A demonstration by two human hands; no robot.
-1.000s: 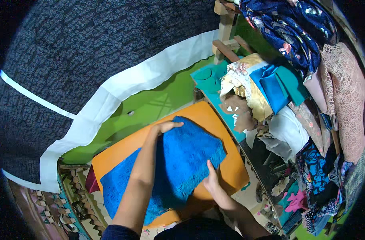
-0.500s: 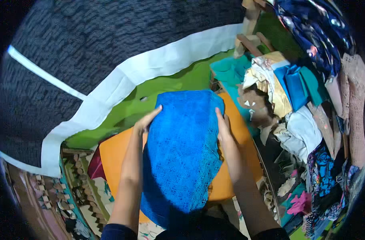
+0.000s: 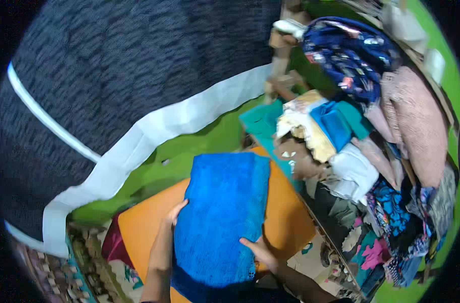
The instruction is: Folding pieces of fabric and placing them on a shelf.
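Note:
A folded length of bright blue lace fabric (image 3: 220, 212) lies in front of me, partly over an orange flat surface (image 3: 285, 222). Its right border shows an openwork, more turquoise pattern. At the fabric's left edge is my left hand (image 3: 176, 212), its thumb against the side and the other fingers mostly hidden. My right hand (image 3: 260, 252) grips the lower right edge, thumb on top and fingers out of sight underneath. The near end of the cloth falls into shadow close to my body.
Beyond the orange surface is a green wall (image 3: 189, 139) with a white strip (image 3: 164, 123) and dark textured cloth (image 3: 154, 55) above. At right, heaped clothes and fabric scraps (image 3: 356, 171) sit beside a teal cloth (image 3: 262, 118). A dark blue bundle (image 3: 346, 55) hangs behind.
My right hand has come nearer, down the fabric's right edge, its thumb now on top. My left hand has also slid lower. The view has shifted toward the right.

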